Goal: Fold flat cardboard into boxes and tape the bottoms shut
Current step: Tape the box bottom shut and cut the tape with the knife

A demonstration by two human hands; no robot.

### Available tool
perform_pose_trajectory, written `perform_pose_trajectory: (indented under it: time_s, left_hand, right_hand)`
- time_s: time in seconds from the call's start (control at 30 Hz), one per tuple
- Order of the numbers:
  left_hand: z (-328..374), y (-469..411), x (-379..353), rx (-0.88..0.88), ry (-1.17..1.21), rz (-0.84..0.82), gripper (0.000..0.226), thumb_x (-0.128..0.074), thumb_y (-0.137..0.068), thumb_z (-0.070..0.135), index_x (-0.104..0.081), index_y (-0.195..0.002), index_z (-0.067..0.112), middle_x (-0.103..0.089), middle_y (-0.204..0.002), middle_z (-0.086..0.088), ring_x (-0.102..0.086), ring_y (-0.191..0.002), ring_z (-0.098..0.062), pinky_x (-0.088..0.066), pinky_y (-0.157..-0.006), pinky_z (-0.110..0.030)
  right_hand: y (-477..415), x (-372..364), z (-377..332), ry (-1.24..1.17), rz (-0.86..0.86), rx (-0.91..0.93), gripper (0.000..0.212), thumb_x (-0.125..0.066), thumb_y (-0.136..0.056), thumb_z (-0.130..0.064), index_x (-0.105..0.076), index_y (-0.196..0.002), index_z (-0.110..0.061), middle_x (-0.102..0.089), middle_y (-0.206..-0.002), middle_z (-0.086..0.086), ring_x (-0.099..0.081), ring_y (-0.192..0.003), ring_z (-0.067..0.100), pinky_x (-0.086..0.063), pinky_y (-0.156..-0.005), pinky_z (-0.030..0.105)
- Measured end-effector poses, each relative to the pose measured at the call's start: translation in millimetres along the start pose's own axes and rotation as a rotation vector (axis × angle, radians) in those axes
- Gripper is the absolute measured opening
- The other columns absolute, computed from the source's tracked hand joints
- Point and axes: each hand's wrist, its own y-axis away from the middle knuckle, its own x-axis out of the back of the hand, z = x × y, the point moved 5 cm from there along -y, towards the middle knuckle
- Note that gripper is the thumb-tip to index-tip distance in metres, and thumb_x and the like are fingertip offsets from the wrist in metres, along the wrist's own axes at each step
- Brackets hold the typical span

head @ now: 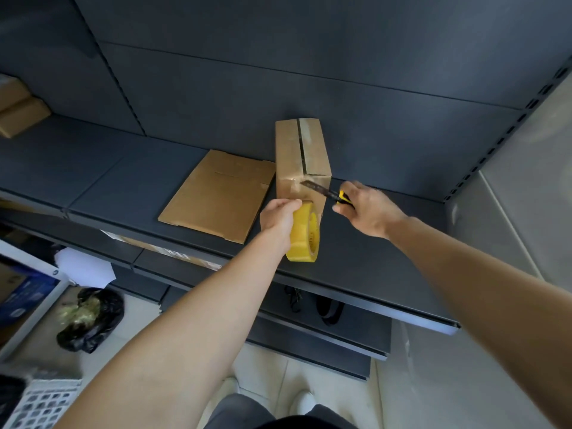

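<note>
1. On the dark grey metal shelf (108, 178), near the centre of the view, one small brown cardboard box (301, 150) is standing folded. Its flap seam is facing up and running from twelve to six o'clock. A strip of clear tape appears to be lying along the seam and turning down over the near face.
2. Left hand (277, 218): the fingers are curling round a yellow roll of packing tape (305, 236) and holding it against the box's near face, at six o'clock of the box.
3. Right hand (371, 209): it is sitting at four o'clock of the box, with the fingers clamping a yellow-and-black utility knife (328, 191). The blade tip is touching the near face just above the roll.
4. Step in hand, by judgement: the strip is being cut free of the roll, so the taping of this box is nearing its end. Pressing down the loose end is probably what is remaining.
5. One flat brown cardboard blank (216, 196) is lying unfolded just beside the box, at nine o'clock of it. It is waiting for both folding and taping.
6. Small brown boxes (18, 109) are sitting at ten o'clock, well apart at the shelf's far end. Whether they are taped cannot be told.
7. One black plastic bag (89, 320) is resting on the floor at seven o'clock and is playing no part in the task.
</note>
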Motion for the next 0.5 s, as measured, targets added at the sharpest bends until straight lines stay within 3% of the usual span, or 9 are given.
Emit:
perform_pose_trajectory:
  time_s: [0.07, 0.23, 0.37, 0.5]
  left_hand:
    - [0.8, -0.6, -0.4, 0.005, 0.002, 0.012, 0.014, -0.075, -0.080, 0.022, -0.061, -0.081, 0.018, -0.061, -0.082, 0.003, -0.056, -0.080, -0.019, -0.051, -0.080, -0.035]
    - [5.4, -3.9, 1.5, 0.034, -0.021, 0.024, 0.019, -0.078, -0.076, 0.021, -0.062, -0.085, 0.015, -0.059, -0.078, 0.002, -0.055, -0.075, -0.017, -0.047, -0.071, -0.030]
    - [9.4, -5.0, 2.9, 0.092, -0.056, 0.037, 0.021, -0.078, -0.075, 0.025, -0.060, -0.083, 0.017, -0.057, -0.076, 0.000, -0.052, -0.068, -0.017, -0.044, -0.071, -0.032]
    - [14.8, -5.7, 3.0, 0.104, -0.095, 0.037, 0.034, -0.080, -0.071, 0.027, -0.063, -0.098, 0.014, -0.061, -0.084, -0.004, -0.056, -0.076, -0.023, -0.047, -0.074, -0.036]
  right_hand:
    - [-1.6, -7.6, 2.1, 0.108, -0.055, -0.006, 0.025, -0.044, -0.099, -0.035, -0.045, -0.112, -0.014, -0.053, -0.109, 0.006, -0.052, -0.083, 0.028, -0.037, -0.068, 0.034]
    - [-11.7, -19.6, -4.1, 0.254, -0.053, 0.015, 0.023, -0.038, -0.101, -0.034, -0.040, -0.112, -0.014, -0.056, -0.101, 0.009, -0.049, -0.080, 0.026, -0.036, -0.064, 0.036]
    - [-19.1, -30.3, -8.9, 0.289, 0.000, 0.042, 0.022, -0.038, -0.102, -0.031, -0.040, -0.113, -0.012, -0.055, -0.102, 0.009, -0.053, -0.093, 0.027, -0.034, -0.068, 0.034]
    - [-21.6, -38.2, -5.5, 0.286, 0.031, 0.028, 0.018, -0.037, -0.102, -0.027, -0.040, -0.113, -0.012, -0.055, -0.104, 0.009, -0.053, -0.096, 0.028, -0.036, -0.074, 0.035]
